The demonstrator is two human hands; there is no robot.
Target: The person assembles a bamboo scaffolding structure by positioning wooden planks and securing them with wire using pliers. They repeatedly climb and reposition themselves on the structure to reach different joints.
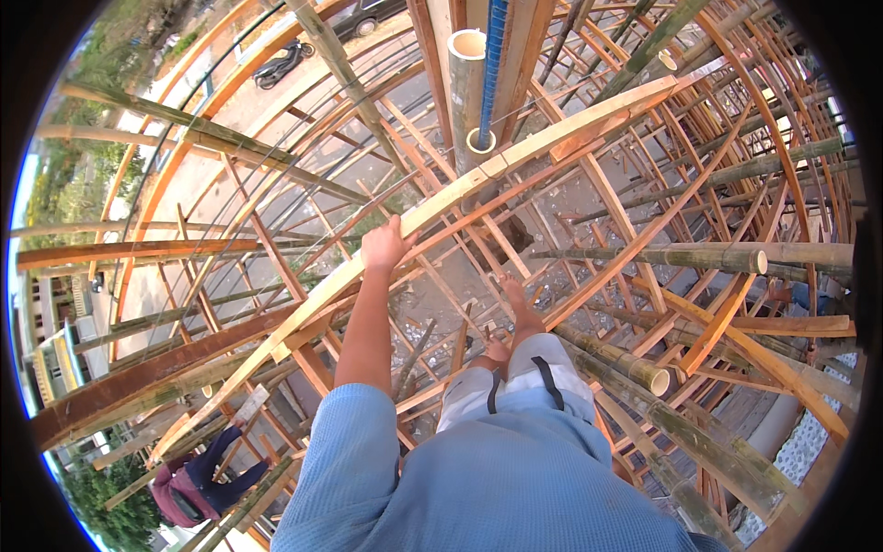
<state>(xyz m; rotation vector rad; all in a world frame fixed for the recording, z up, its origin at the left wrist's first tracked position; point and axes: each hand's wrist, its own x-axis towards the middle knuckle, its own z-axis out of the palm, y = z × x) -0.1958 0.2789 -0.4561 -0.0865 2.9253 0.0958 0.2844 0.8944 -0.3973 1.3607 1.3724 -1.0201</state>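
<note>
My left hand [386, 244] is closed over the upper edge of a long, pale wooden beam [533, 143]. The beam runs slantwise from the lower left up to the upper right, and my left arm reaches straight out to it. Just beyond the beam stand an upright cut bamboo pole [466, 83] and a blue ribbed bar [494, 64]. Below the beam, my bare feet rest among narrow wooden strips [441, 293]. My right hand does not show.
Bamboo poles [662, 258] and timber crosspieces form a scaffold all around, with open gaps down to the ground. Another person [193, 483] in a maroon top is at the lower left. Far below, a motorbike [281, 66] and a dark car [363, 17] stand on the road.
</note>
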